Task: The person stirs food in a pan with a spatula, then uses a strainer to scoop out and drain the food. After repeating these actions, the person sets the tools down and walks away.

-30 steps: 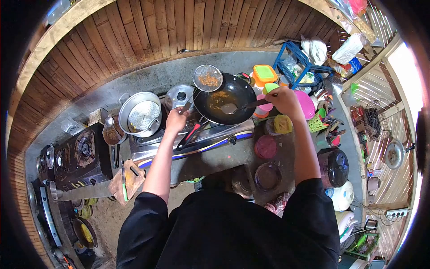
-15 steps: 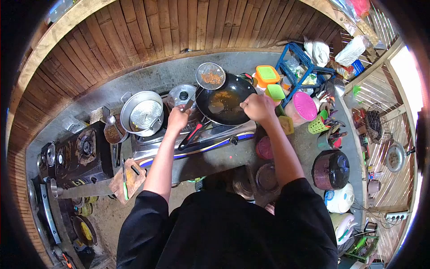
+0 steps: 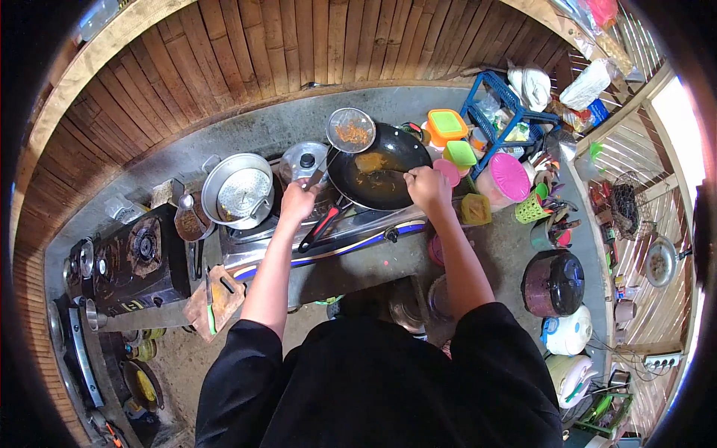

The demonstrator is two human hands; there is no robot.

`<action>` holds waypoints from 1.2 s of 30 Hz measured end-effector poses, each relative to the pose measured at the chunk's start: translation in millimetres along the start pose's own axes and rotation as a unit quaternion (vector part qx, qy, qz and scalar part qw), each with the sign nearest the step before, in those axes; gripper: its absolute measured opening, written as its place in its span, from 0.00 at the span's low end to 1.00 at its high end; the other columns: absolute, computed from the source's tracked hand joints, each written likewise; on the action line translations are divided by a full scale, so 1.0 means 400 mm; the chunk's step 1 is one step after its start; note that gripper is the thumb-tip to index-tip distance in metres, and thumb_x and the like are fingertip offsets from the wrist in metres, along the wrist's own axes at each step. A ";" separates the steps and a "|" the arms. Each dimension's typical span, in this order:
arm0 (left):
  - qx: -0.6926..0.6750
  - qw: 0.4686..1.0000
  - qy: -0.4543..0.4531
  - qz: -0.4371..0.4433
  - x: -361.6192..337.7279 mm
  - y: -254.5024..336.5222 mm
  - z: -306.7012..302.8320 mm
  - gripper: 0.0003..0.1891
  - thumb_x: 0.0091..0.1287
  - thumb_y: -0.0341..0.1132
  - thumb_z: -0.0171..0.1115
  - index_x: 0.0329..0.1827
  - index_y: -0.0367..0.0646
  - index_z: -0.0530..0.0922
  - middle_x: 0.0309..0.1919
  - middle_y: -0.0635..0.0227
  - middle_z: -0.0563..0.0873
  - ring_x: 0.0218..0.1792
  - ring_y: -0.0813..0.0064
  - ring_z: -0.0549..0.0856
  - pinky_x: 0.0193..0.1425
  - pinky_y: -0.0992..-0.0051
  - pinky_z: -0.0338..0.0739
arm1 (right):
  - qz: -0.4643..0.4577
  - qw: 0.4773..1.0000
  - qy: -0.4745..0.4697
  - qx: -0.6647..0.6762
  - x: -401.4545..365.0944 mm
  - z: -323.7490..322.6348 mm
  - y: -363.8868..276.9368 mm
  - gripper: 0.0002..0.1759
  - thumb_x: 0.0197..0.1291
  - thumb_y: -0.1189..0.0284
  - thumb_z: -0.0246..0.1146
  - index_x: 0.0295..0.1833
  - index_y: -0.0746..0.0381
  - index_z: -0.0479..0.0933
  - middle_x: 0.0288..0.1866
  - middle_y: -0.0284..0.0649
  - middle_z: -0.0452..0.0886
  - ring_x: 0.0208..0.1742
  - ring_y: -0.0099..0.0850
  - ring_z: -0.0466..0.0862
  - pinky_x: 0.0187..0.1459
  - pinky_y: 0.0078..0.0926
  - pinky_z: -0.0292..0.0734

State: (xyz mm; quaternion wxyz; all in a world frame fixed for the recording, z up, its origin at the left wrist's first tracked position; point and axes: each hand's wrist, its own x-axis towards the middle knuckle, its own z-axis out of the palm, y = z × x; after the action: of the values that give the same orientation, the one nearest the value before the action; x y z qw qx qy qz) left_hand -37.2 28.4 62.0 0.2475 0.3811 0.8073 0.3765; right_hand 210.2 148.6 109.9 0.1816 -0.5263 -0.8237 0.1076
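My left hand [image 3: 299, 200] is closed round the handle of a mesh strainer [image 3: 351, 130], which holds orange-brown fried bits above the far left rim of a black frying pan [image 3: 396, 196]. Closed as well, my right hand [image 3: 429, 187] grips a spatula [image 3: 371, 163] by its thin handle at the pan's right side. The spatula's broad head is down in the pan among oil and brown bits; its exact outline is hard to make out. The pan rests on a steel gas stove [image 3: 328, 243], its red-and-black handle [image 3: 320, 228] pointing toward me.
Left of the pan are a glass lid [image 3: 305, 158] and a large aluminium pot [image 3: 216, 190]. A knife [image 3: 210, 302] lies on a cutting board [image 3: 224, 287] at the counter edge. Lidded containers [image 3: 447, 123], a pink-lidded tub [image 3: 510, 179] and a rice cooker [image 3: 553, 284] stand to the right.
My right hand has moved slightly down and left, and the spatula head has shifted up and to the right in the pan. The strainer stays nearly still in my left hand.
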 end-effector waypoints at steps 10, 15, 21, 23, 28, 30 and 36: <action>0.008 1.000 0.005 0.005 0.007 -0.053 0.023 0.21 0.61 0.44 0.61 0.53 0.41 0.79 0.41 0.47 0.84 0.47 0.55 0.84 0.53 0.65 0.74 | -0.011 0.995 0.070 0.068 -0.057 0.007 0.054 0.15 0.57 0.63 0.62 0.40 0.63 0.83 0.34 0.50 0.83 0.37 0.47 0.83 0.43 0.39 0.77; 0.042 0.999 -0.004 -0.009 0.014 -0.055 0.024 0.22 0.61 0.44 0.61 0.55 0.41 0.77 0.42 0.47 0.84 0.48 0.54 0.83 0.54 0.64 0.75 | -0.007 0.994 0.088 0.059 -0.063 -0.015 0.067 0.14 0.56 0.63 0.63 0.40 0.62 0.83 0.34 0.51 0.83 0.37 0.48 0.83 0.42 0.39 0.77; 0.090 0.996 0.006 -0.011 0.007 -0.032 0.019 0.22 0.62 0.43 0.60 0.56 0.41 0.77 0.43 0.46 0.83 0.48 0.53 0.82 0.54 0.63 0.75 | 0.012 0.996 0.067 0.065 -0.030 -0.088 0.085 0.14 0.57 0.61 0.62 0.40 0.59 0.83 0.35 0.51 0.82 0.38 0.48 0.82 0.41 0.41 0.77; 0.096 0.995 -0.002 -0.008 0.011 -0.034 0.025 0.22 0.62 0.43 0.60 0.55 0.41 0.77 0.43 0.46 0.83 0.49 0.53 0.82 0.54 0.63 0.75 | -0.006 0.995 0.067 0.079 -0.017 -0.121 0.078 0.15 0.57 0.61 0.61 0.40 0.60 0.83 0.35 0.51 0.82 0.38 0.48 0.82 0.41 0.42 0.76; 0.083 0.996 -0.026 0.001 0.005 -0.035 0.051 0.22 0.62 0.44 0.60 0.55 0.40 0.77 0.44 0.45 0.83 0.50 0.53 0.81 0.56 0.62 0.74 | -0.058 0.996 0.074 0.007 -0.033 -0.175 0.005 0.14 0.57 0.62 0.61 0.41 0.60 0.83 0.34 0.50 0.82 0.36 0.46 0.82 0.39 0.40 0.75; 0.086 0.996 -0.020 0.016 -0.007 -0.023 0.057 0.22 0.62 0.44 0.60 0.54 0.39 0.77 0.44 0.45 0.83 0.50 0.52 0.81 0.56 0.62 0.74 | -0.096 0.991 0.091 -0.018 -0.046 -0.167 0.000 0.14 0.56 0.62 0.62 0.42 0.59 0.82 0.33 0.49 0.82 0.35 0.45 0.82 0.38 0.39 0.75; 0.083 0.996 -0.007 0.033 0.012 -0.041 0.056 0.21 0.61 0.42 0.61 0.53 0.39 0.78 0.38 0.47 0.84 0.44 0.54 0.83 0.50 0.63 0.75 | -0.110 0.981 0.133 -0.093 -0.058 -0.197 -0.015 0.15 0.56 0.62 0.62 0.46 0.56 0.81 0.31 0.45 0.82 0.33 0.42 0.83 0.35 0.38 0.77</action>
State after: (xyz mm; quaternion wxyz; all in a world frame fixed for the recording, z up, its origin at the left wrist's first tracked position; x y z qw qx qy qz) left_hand -31.6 34.6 35.2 0.2081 0.4297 0.8207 0.3139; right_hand 246.5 124.1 179.6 0.2506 -0.4569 -0.8513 -0.0615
